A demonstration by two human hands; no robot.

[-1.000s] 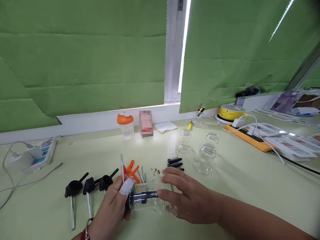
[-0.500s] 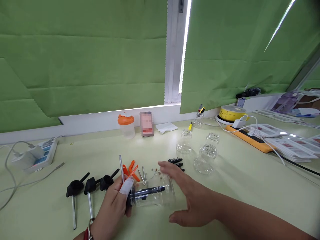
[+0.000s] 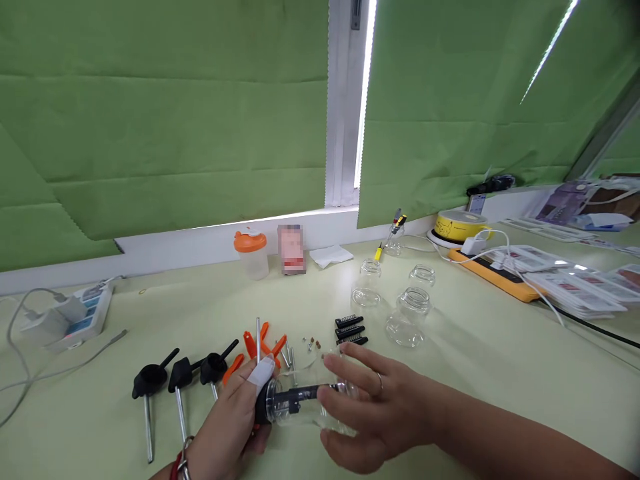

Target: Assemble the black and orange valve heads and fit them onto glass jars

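Note:
My left hand [image 3: 227,417], its thumb wrapped in white tape, grips the black collar [image 3: 263,405] of a clear glass jar [image 3: 305,377] lying on its side. A black shaft [image 3: 303,395] runs inside the jar, and a metal rod [image 3: 259,337] stands up by my left thumb. Around the jar's far end curl the fingers of my right hand [image 3: 377,407], partly covering it. Behind the jar are orange plastic pieces [image 3: 277,347], metal pins [image 3: 293,363], tiny loose parts [image 3: 313,344] and black pieces with springs [image 3: 349,331].
Three black crank pieces with metal rods [image 3: 150,381] lie at left, near a power strip [image 3: 95,313]. Glass jars [image 3: 407,327] stand right of centre. Toward the back are an orange-lidded cup [image 3: 251,257], white paper [image 3: 331,255], a yellow container [image 3: 460,227] and an orange power strip [image 3: 493,275].
My right hand, spread apart from the jar before, has closed in around its far end. The jar and rod have shifted slightly right and down, with the rod now more upright.

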